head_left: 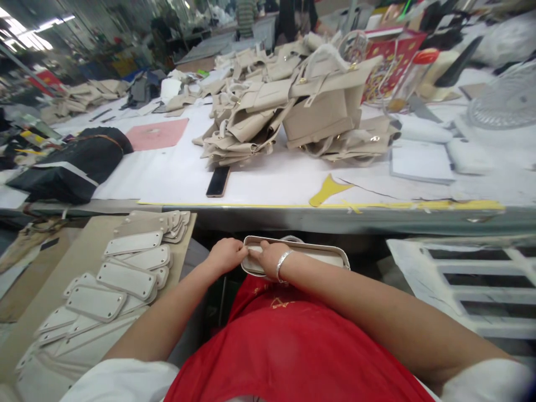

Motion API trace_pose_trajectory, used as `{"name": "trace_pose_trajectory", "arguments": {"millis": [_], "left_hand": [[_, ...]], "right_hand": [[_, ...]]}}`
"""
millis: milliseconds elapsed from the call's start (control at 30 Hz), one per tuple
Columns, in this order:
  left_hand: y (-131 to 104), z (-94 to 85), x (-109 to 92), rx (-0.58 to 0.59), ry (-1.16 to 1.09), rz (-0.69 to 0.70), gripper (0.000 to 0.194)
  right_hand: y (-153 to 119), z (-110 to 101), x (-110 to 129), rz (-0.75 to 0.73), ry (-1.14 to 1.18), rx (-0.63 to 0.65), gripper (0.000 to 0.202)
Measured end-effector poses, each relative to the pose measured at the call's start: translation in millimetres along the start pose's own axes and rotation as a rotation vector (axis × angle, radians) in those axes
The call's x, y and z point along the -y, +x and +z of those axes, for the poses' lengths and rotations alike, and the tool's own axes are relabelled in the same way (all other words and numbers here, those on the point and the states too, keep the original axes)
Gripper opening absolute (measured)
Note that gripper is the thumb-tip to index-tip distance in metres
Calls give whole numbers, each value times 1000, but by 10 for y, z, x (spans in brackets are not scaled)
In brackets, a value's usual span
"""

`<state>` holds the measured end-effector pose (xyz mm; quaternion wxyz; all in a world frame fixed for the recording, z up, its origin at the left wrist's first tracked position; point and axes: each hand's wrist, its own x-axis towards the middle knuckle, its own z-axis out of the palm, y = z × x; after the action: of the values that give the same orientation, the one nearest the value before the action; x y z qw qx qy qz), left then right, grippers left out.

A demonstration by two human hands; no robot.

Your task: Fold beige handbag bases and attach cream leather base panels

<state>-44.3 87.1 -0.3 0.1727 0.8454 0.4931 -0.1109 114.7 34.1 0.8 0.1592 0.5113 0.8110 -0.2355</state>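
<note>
A beige handbag (330, 257) is in my lap, its long narrow opening with rounded corners facing up at me. My left hand (229, 255) is closed around the bag's left end, fingers bent against the rim. Just inside that same end, my right hand (274, 259) reaches over the near wall, its thumb and fingers gripping the corner close to the left fingertips. What lies under the right fingers is hidden. To my left, a board (98, 229) carries overlapping flat beige panels (125, 279) with small metal studs near their corners.
Beyond the lap runs a white-topped table (167, 178) with piled beige bags (322, 106), a phone (218, 181), a yellow scraper-like piece (329, 190) and a black wrapped bundle (79, 162). A white slatted rack (481, 279) stands at right. People are at the back.
</note>
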Motion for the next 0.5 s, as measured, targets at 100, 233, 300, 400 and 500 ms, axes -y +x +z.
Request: {"name": "trace_pose_trajectory", "arguments": {"millis": [100,233,300,400,500], "left_hand": [[-10,26,54,151,-239,-50,53],[-24,68,97,243,-482,-171,65],[-21,82,44,205,-329,-142,54],[-16,85,-62,198,-187,-94,43],[-4,102,-86,199,-135,-61,43]], "right_hand": [[-27,38,-19,3,15,-49,80],[-31,126,-15,28,67,-155,68],[-66,156,-21,41,111,-200,68],[-291,210,-83,7,224,-311,68],[-733,319,-209,58,244,-484,49]]}}
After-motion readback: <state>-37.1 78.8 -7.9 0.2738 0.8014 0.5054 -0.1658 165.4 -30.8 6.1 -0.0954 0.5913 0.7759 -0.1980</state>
